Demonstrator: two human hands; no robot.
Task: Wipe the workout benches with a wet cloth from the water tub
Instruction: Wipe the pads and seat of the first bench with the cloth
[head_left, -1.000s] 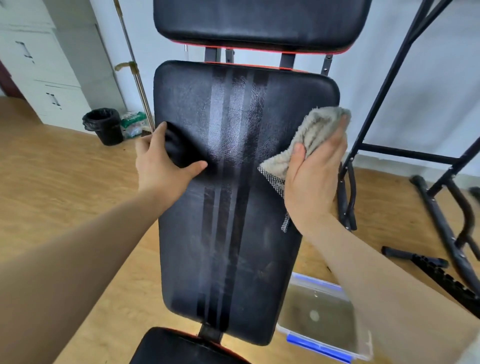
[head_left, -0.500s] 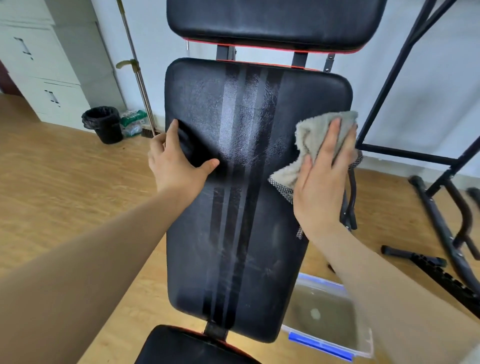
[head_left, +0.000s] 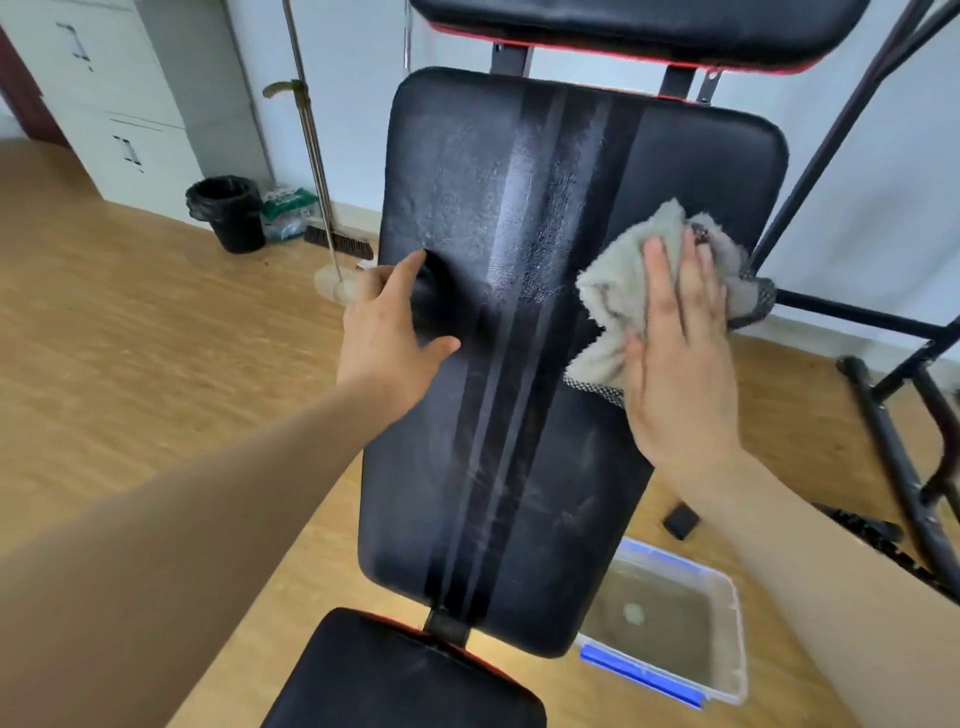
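From your head camera, the bench (head_left: 519, 467) runs away from you. Its long black back pad has grey stripes down the middle and a dull, streaky sheen. A smaller seat pad (head_left: 395, 675) sits nearest you and a head pad (head_left: 623, 31) is at the far end, both edged in red.

The cloth (head_left: 618, 291) is a crumpled grey towel with a dark mesh backing. It lies on the right side of the back pad, and its far corner hangs over the pad's right edge.

Your right hand (head_left: 675, 364) lies flat on the cloth, fingers straight and together, pressing it to the pad rather than gripping it.

Your left hand (head_left: 387, 332) rests on the pad's left edge, thumb spread across the surface and forefinger stretched forward. It holds nothing. You cannot tell whether the outer fingers curl round the edge.

The tub (head_left: 727, 592), clear with a blue latch and murky water in it, stands on the wood floor just right of the bench's near end. A black rack (head_left: 883, 415) stands to the right, and a bin (head_left: 228, 213) and a broom (head_left: 311, 156) by the far wall.
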